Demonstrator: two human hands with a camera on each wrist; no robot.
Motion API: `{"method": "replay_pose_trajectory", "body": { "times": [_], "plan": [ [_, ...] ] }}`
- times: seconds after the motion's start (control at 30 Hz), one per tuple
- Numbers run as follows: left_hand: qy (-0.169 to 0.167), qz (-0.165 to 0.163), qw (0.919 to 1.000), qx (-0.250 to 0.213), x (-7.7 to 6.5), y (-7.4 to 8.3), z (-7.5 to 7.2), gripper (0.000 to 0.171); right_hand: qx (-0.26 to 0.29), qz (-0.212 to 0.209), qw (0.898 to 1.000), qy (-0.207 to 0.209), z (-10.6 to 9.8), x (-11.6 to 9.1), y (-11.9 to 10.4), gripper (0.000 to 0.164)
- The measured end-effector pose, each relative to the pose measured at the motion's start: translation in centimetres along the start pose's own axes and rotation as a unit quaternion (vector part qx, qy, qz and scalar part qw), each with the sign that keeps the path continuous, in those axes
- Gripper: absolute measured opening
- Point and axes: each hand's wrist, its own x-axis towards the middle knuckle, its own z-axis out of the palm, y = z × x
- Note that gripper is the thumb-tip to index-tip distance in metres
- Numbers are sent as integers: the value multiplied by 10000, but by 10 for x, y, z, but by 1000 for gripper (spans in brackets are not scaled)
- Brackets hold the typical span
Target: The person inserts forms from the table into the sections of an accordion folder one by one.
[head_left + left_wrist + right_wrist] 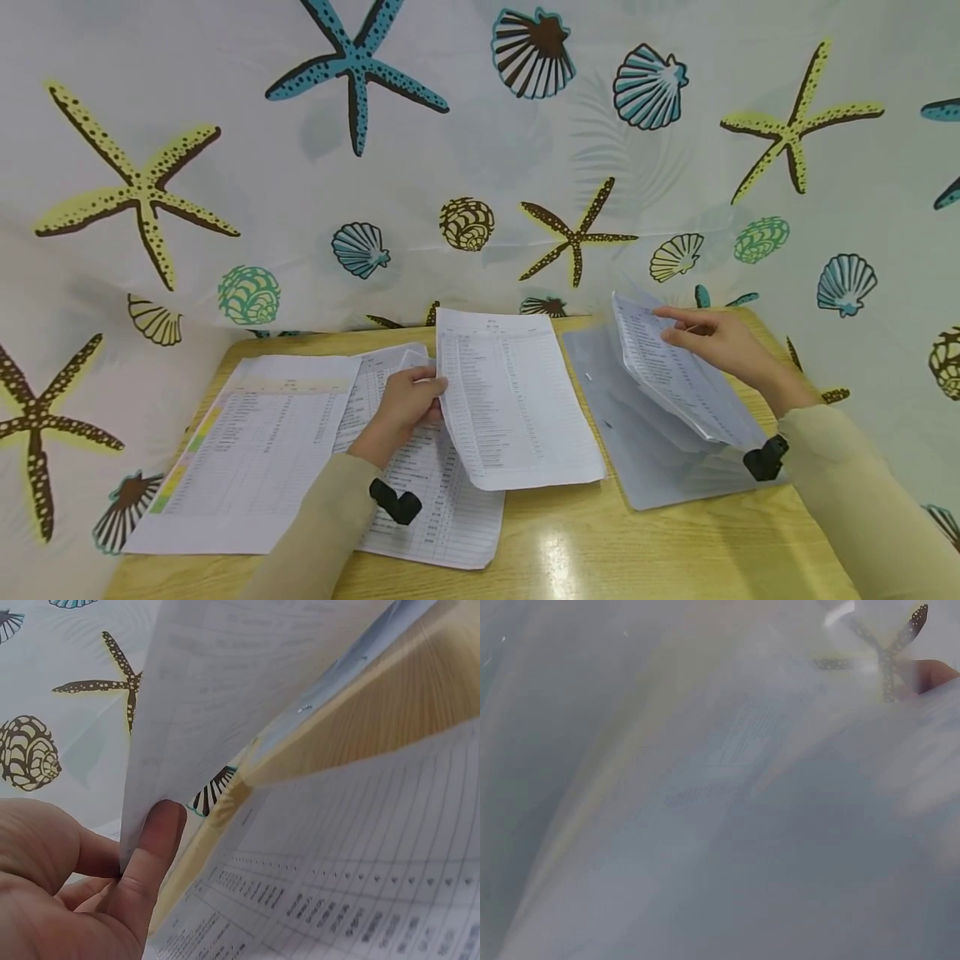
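Observation:
My left hand pinches the left edge of a printed sheet, thumb on one face and fingers behind. The sheet is raised and tilted over the table; in the left wrist view its side stands up beside the thumb. On the right, my right hand pinches the upper part of a translucent plastic folder, whose lifted cover lies over several printed papers. Hazy film fills most of the right wrist view, with only a fingertip showing at the upper right.
Another printed sheet lies under my left forearm, partly covered. Left of it lies a sheet with yellow and green edge marks. All rest on a wooden table, backed by a curtain with starfish and shells.

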Motion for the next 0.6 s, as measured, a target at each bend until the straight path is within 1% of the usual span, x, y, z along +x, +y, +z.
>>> {"method": "replay_pose_trajectory", "body": {
  "times": [0.13, 0.27, 0.4, 0.6],
  "plan": [
    [-49, 16, 9997, -219, 1, 5, 6, 49, -38, 79, 10000, 27, 0, 0, 0, 51],
    [-104, 64, 9990, -428, 2, 11, 14, 49, 4, 69, 10000, 44, 1, 1, 0, 50],
    [-105, 50, 9983, -571, 3, 16, 22, 50, 32, 32, 10000, 47, 1, 0, -1, 50],
    [-80, 53, 9967, -802, 2, 24, 32, 48, -14, 101, 9999, 60, 1, 0, 0, 50]
  ]
}}
